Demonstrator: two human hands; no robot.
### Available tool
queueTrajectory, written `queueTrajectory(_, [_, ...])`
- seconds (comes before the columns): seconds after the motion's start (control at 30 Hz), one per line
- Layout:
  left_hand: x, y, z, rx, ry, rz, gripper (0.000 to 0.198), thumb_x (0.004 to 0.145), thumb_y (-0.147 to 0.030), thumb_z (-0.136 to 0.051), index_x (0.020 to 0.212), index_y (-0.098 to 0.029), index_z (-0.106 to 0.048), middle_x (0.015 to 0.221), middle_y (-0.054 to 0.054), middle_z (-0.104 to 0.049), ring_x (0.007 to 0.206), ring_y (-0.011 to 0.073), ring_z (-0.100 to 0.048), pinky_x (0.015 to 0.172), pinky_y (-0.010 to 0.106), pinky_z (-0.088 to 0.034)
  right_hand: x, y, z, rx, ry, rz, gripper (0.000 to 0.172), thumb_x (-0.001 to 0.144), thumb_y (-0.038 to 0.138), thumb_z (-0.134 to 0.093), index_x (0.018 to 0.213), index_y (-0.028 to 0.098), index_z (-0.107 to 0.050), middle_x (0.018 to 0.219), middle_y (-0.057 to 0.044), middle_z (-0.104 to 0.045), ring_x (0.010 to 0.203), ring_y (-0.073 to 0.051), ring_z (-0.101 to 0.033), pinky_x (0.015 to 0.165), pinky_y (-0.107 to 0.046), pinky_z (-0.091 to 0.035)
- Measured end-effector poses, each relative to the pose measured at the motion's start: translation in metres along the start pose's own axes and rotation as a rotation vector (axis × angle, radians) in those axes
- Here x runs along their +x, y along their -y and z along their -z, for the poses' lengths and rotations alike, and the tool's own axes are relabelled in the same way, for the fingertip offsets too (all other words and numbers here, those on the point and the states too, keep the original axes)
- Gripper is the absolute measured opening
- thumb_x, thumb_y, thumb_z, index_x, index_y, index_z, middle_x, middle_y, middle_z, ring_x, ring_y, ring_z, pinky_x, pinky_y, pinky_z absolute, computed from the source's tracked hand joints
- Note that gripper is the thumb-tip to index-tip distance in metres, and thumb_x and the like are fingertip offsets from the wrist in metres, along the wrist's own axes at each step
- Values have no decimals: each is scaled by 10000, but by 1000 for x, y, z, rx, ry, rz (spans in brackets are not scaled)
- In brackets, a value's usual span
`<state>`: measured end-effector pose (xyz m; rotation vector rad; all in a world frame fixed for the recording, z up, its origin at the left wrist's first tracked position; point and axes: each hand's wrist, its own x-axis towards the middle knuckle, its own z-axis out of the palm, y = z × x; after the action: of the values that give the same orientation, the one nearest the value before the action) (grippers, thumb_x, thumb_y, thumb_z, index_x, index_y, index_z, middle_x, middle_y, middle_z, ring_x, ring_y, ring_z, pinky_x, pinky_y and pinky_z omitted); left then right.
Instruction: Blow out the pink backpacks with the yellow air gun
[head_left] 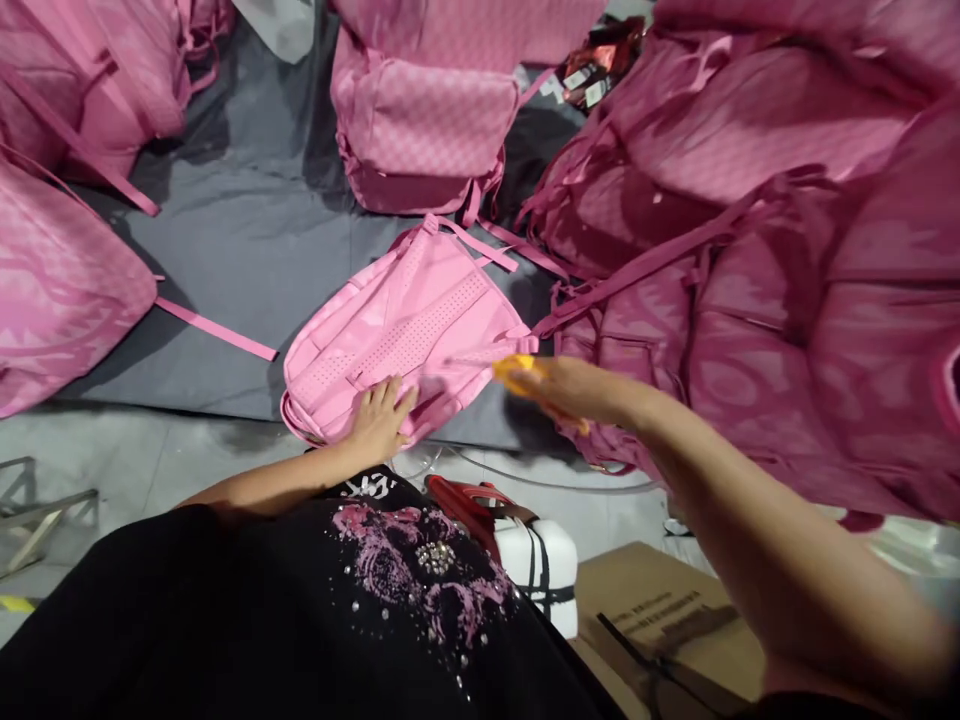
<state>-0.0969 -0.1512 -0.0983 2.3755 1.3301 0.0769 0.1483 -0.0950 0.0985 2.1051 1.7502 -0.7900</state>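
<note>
Pink backpack [420, 320] at table edge [187, 406], grey cloth [240, 240] leftward

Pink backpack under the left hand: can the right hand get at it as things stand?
Likely yes: the right hand is beside the backpack with nothing visibly blocking, though that hand holds a yellow item.

Light falls brightest on the central bag [405, 320]; bags [757, 330] at right look dimmer. The right hand [574, 385] is blurred; the shirt [187, 610], lower left, sinks into black.
</note>
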Motion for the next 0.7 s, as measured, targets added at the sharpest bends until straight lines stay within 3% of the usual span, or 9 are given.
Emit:
queueTrajectory(0.07, [6, -5, -4, 61, 59, 38, 879, 795, -436, -743, 1536, -171, -353, 1498, 228, -395, 1316, 386, -412, 1070, 500, -383, -6, -9, -3, -43, 87, -52, 439, 993, 516, -458, 1046, 138, -674, 527, -10, -556, 426, -139, -514, 495, -249, -427])
queueTrajectory(0.17, [8, -4, -5, 90, 76, -18, 840, 791, -366, -758, 1525, -212, -380, 1423, 201, -484, 1254, 357, -468, 1038, 472, -416, -20, -31, -5, -117, -16, -178, 421, 1036, 449, -374, 1013, 119, -635, 538, -17, -547, 440, -131, -517, 487, -233, -390])
queueTrajectory(0.27, [3, 5, -4, -73, -3, -36, 568, 895, -300, -628, 1446, -258, -500, 1462, 144, -496, 1301, 326, -469, 1082, 467, -398, -33, -54, -9, 96, 237, -97, 455, 1032, 495, -363, 928, 129, -614, 576, -36, -578, 458, -130, -530, 478, -227, -393])
queueTrajectory(0.3, [2, 8, -3, -200, -41, 7, 473, 935, -309, -560, 1405, -262, -543, 1438, 123, -533, 1287, 306, -498, 1078, 453, -411, -35, -60, -10, 140, 247, -93, 459, 1031, 499, -356, 938, 131, -613, 582, -37, -584, 455, -130, -531, 476, -227, -396])
queueTrajectory(0.4, [8, 19, 5, -749, -59, 332, 464, 1009, -450, -352, 1306, -196, -601, 1117, 124, -705, 975, 253, -670, 866, 394, -533, -37, -68, -10, 93, -56, -170, 446, 1034, 478, -347, 1034, 121, -615, 575, -32, -582, 437, -134, -525, 480, -231, -392])
queueTrajectory(0.47, [15, 21, 9, -1056, 22, 604, 570, 1010, -523, -272, 1293, -140, -584, 882, 113, -710, 709, 221, -668, 679, 351, -537, -37, -65, -9, 139, 1, -97, 483, 1033, 499, -332, 1066, 109, -615, 605, -47, -604, 451, -137, -537, 485, -233, -394])
queueTrajectory(0.53, [22, 16, 9, -1119, 36, 702, 557, 1007, -512, -294, 1318, -138, -567, 856, 99, -696, 647, 194, -646, 653, 328, -527, -36, -60, -9, 178, 21, -29, 489, 1033, 505, -333, 1111, 109, -609, 654, -57, -630, 467, -127, -533, 491, -226, -382])
queueTrajectory(0.63, [26, -5, 1, -794, -147, 411, 462, 985, -418, -426, 1389, -237, -556, 1118, 93, -661, 944, 211, -660, 884, 355, -523, -40, -55, -20, 106, -162, -129, 472, 1027, 495, -359, 1183, 119, -597, 672, -57, -644, 450, -109, -500, 492, -223, -344])
queueTrajectory(0.7, [27, -19, -2, -586, -212, 211, 482, 966, -372, -479, 1438, -286, -520, 1226, 86, -601, 1123, 235, -599, 1016, 387, -468, -48, -55, -39, 103, -45, -124, 516, 1017, 532, -353, 1150, 114, -625, 629, -54, -632, 435, -116, -503, 489, -230, -336])
